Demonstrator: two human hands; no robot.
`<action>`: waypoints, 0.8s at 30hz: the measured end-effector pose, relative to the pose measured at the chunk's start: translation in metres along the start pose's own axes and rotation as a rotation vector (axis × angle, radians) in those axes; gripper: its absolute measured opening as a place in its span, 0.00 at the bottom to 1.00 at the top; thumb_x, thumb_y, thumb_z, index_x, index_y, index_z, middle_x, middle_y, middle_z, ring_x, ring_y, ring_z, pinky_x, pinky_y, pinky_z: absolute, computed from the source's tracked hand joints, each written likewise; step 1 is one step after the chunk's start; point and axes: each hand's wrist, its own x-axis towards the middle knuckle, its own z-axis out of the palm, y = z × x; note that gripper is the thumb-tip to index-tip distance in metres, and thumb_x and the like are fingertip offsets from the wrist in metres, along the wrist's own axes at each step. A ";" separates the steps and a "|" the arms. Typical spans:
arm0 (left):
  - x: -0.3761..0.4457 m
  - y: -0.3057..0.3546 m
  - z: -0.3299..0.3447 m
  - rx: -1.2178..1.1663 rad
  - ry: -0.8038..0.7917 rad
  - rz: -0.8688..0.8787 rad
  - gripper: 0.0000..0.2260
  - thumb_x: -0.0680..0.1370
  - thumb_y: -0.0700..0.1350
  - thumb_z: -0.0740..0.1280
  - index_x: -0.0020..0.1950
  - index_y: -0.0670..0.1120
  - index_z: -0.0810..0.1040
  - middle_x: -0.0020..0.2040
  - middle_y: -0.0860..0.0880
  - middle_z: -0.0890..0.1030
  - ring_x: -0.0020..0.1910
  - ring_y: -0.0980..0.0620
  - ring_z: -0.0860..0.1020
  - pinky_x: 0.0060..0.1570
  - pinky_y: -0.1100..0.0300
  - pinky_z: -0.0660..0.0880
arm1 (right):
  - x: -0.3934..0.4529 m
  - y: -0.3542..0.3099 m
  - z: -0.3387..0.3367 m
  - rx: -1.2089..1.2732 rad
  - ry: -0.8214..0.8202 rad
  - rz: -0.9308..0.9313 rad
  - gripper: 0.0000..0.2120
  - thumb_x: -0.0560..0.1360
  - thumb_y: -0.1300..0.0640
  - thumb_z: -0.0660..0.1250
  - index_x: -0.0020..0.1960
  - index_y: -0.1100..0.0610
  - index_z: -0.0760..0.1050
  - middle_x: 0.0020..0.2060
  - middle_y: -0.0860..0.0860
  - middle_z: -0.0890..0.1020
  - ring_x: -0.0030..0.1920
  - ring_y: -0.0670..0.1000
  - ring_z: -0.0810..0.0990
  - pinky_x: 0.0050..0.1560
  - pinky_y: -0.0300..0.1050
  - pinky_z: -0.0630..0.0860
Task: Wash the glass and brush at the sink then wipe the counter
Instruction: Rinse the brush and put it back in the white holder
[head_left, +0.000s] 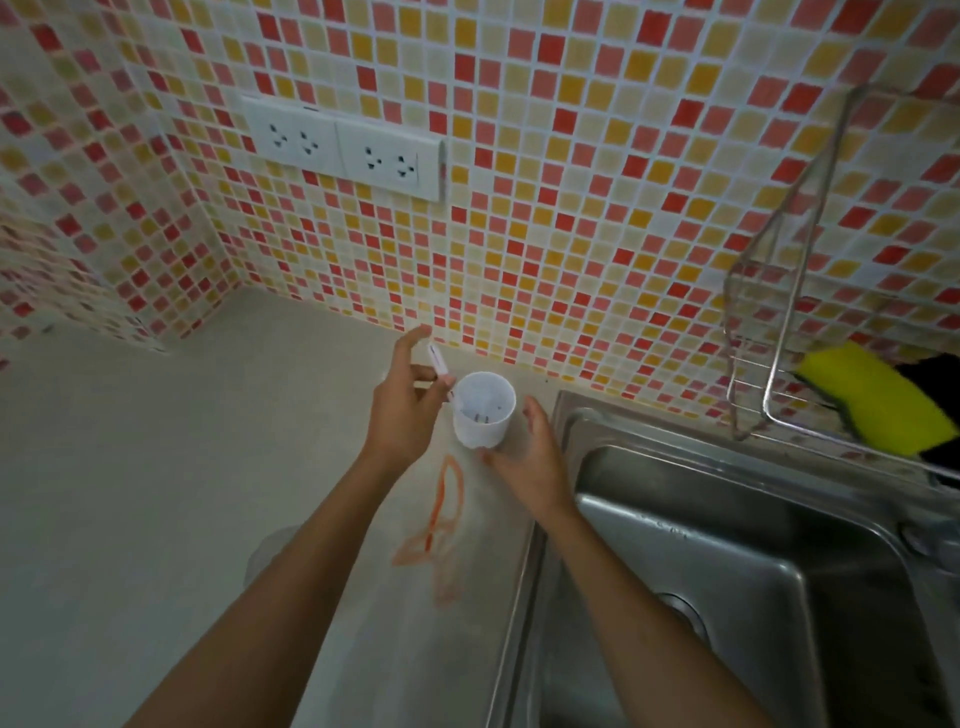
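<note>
The light is dim and even, a little brighter on the tiled wall (571, 156) toward 12 o'clock and falling off toward the desk (130, 519) at 7 o'clock. Shadows are soft; a faint one lies under the forearms. The steel sink (727, 545) at 4 o'clock carries dull grey reflections, no hard glare. Wide-angle distortion bends the tile rows outward at the edges. The whole picture is slightly soft, and the hands (405, 410) are a little smeared.

Left hand (404, 410): bare, no ring, watch or glove.
Right hand (524, 457): bare, likewise unadorned.
Forearms: both uncovered along their whole visible length, no sleeve or cuff in frame.
</note>
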 end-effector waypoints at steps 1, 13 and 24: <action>0.007 -0.001 0.000 0.009 0.002 -0.005 0.21 0.79 0.45 0.67 0.69 0.53 0.66 0.52 0.47 0.81 0.48 0.50 0.81 0.50 0.59 0.79 | 0.006 0.002 0.006 0.012 -0.005 0.005 0.47 0.61 0.40 0.78 0.73 0.45 0.58 0.70 0.41 0.68 0.69 0.45 0.67 0.66 0.48 0.68; 0.046 -0.020 0.014 0.055 -0.070 0.190 0.13 0.77 0.38 0.68 0.60 0.49 0.75 0.45 0.52 0.82 0.43 0.58 0.81 0.46 0.70 0.77 | 0.023 0.009 0.026 0.084 0.015 -0.093 0.42 0.63 0.45 0.79 0.70 0.43 0.60 0.63 0.38 0.72 0.61 0.40 0.72 0.56 0.31 0.70; 0.040 -0.031 0.022 0.171 -0.157 0.170 0.08 0.76 0.42 0.70 0.55 0.48 0.77 0.44 0.47 0.84 0.44 0.50 0.82 0.50 0.53 0.80 | 0.022 -0.004 0.027 0.066 -0.090 -0.136 0.41 0.63 0.41 0.77 0.69 0.43 0.61 0.61 0.39 0.72 0.59 0.38 0.73 0.56 0.30 0.70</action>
